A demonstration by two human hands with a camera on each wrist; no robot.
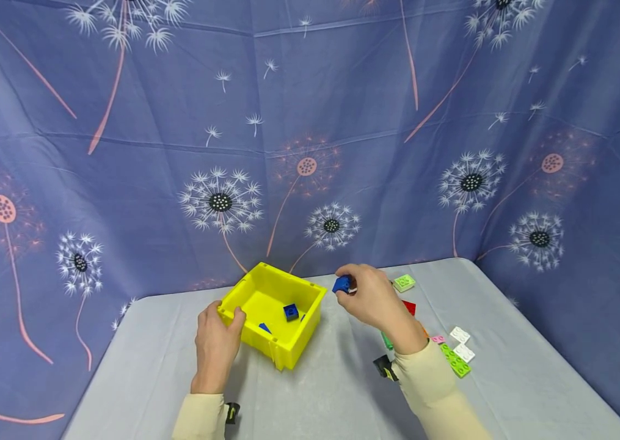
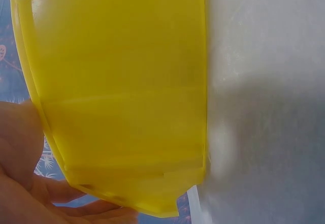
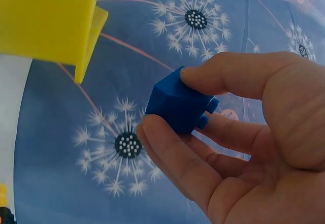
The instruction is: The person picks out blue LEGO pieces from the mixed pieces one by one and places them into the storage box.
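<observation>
A yellow bin [image 1: 288, 354] stands on the table, with a few blue bricks inside, one of them a square blue brick [image 1: 291, 312]. My left hand [image 1: 218, 342] grips the bin's left corner, thumb over the near wall and the other fingers along the outside. To the right of the bin and above the table, my right hand [image 1: 372, 299] pinches a blue toy brick [image 3: 177, 102] between thumb and fingers. In the right wrist view this brick has a slanted face, and its studs point toward the palm.
Right of the right hand lie loose bricks: a lime one [image 1: 404, 282], a red one [image 1: 409, 307], a long green one [image 1: 455, 360], a pink one [image 1: 438, 339] and two white ones [image 1: 460, 334]. A dandelion-print cloth [image 1: 288, 91] hangs behind the table.
</observation>
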